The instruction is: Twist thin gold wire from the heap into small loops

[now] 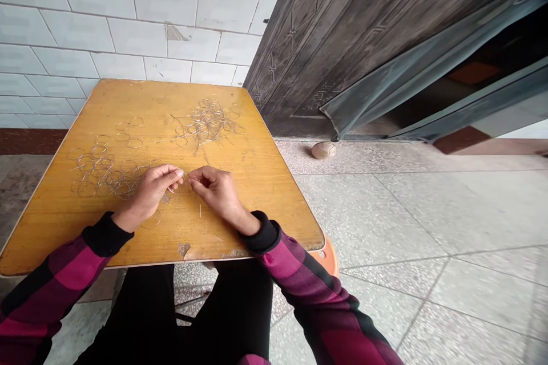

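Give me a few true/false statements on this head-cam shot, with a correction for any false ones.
1. The left hand has a small wire ring at its fingertips. True.
2. The right hand is gripping pliers. False: no tool shows, only bare fingers pinched together.
3. The hands are working on a glass table top. False: the table has a yellow wood-look top, chipped near its front edge.
4. A tangle of wire rings lies on the table beyond the hands. True.
5. The wall behind the table is bare brick. False: it is a white tiled wall.
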Demonstrator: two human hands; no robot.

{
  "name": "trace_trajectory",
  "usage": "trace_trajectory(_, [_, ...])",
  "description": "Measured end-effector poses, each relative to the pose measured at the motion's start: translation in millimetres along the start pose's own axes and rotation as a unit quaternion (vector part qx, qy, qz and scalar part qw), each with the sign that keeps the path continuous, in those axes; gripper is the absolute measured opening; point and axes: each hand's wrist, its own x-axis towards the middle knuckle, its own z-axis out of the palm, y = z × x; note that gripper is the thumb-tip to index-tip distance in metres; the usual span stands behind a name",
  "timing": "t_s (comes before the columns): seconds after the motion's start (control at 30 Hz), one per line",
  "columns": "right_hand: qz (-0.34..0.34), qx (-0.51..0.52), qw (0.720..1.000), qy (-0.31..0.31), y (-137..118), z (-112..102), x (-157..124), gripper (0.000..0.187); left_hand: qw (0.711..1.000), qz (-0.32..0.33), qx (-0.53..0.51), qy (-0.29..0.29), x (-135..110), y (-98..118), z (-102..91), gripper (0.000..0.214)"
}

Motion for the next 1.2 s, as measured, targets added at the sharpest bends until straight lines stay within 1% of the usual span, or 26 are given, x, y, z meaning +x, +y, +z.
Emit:
trace_trajectory(0.07, [0.001, 0.003, 1.000, -0.002, -0.1, -1.7, 0.4, 0.011, 0.999, 0.015, 0.032, -0.020, 2.1, -0.9, -4.6, 0.021])
trace_trajectory(0.17, [-0.002, 0.001, 1.000, -0.011, 0.4, -4.1, 1.1, 0.010, 0.993, 0.057, 0.101, -0.032, 3.9, 0.2, -11.2, 0.021])
trace_trajectory(0.23, [-0.008, -0.004, 1.000, -0.016, 1.1, -5.2, 1.4, 0.010, 0.978, 0.103, 0.177, -0.026, 3.3, 3.8, -14.4, 0.018])
trace_trajectory(0.27, [-0.012, -0.007, 1.000, -0.017, 1.4, -5.6, 1.5, 0.010, 0.966, 0.135, 0.219, -0.023, 2.6, 6.0, -15.7, 0.016])
trace_trajectory(0.37, [-0.020, -0.010, 1.000, -0.020, 1.2, -6.5, 1.5, 0.010, 0.911, 0.246, 0.331, -0.032, 0.4, 12.1, -19.2, 0.017])
trace_trajectory(0.43, [-0.019, -0.011, 0.999, -0.025, 0.0, -7.0, 1.3, 0.010, 0.871, 0.296, 0.389, -0.057, 0.0, 14.7, -21.8, 0.015])
trace_trajectory(0.53, [-0.018, -0.013, 0.999, -0.034, -2.1, -7.1, 0.8, 0.010, 0.824, 0.328, 0.455, -0.082, 0.8, 17.7, -25.3, 0.013])
trace_trajectory(0.7, [-0.029, -0.014, 0.999, -0.042, -2.7, -5.1, -0.1, 0.010, 0.770, 0.364, 0.514, -0.104, 1.2, 24.2, -26.3, 0.018])
trace_trajectory(0.77, [-0.034, -0.014, 0.998, -0.045, -2.2, -4.2, -0.6, 0.010, 0.731, 0.396, 0.544, -0.112, 0.8, 26.5, -25.5, 0.020])
trace_trajectory(0.87, [-0.036, -0.009, 0.998, -0.045, -1.5, -3.6, -1.2, 0.011, 0.658, 0.454, 0.590, -0.112, 0.7, 28.1, -24.7, 0.023])
trace_trajectory(0.93, [-0.034, 0.006, 0.999, -0.042, -0.9, -3.5, -1.2, 0.010, 0.626, 0.487, 0.600, -0.106, 1.4, 27.2, -25.0, 0.023])
trace_trajectory(0.97, [-0.032, 0.017, 0.999, -0.041, -0.5, -3.5, -1.1, 0.010, 0.619, 0.500, 0.596, -0.103, 2.1, 26.1, -25.4, 0.023])
trace_trajectory(1.0, [-0.029, 0.027, 0.998, -0.041, -0.1, -3.5, -1.0, 0.010, 0.620, 0.510, 0.588, -0.101, 2.9, 24.6, -26.0, 0.022])
trace_trajectory(1.03, [-0.027, 0.037, 0.998, -0.042, 0.2, -3.5, -0.8, 0.009, 0.628, 0.515, 0.575, -0.100, 3.8, 22.7, -26.6, 0.021])
trace_trajectory(1.13, [-0.025, 0.055, 0.997, -0.048, -0.2, -3.9, -0.8, 0.009, 0.672, 0.512, 0.526, -0.098, 6.3, 16.7, -28.5, 0.017])
trace_trajectory(1.2, [-0.026, 0.059, 0.997, -0.048, -1.8, -4.5, -1.1, 0.011, 0.691, 0.504, 0.511, -0.091, 7.0, 13.6, -29.2, 0.016])
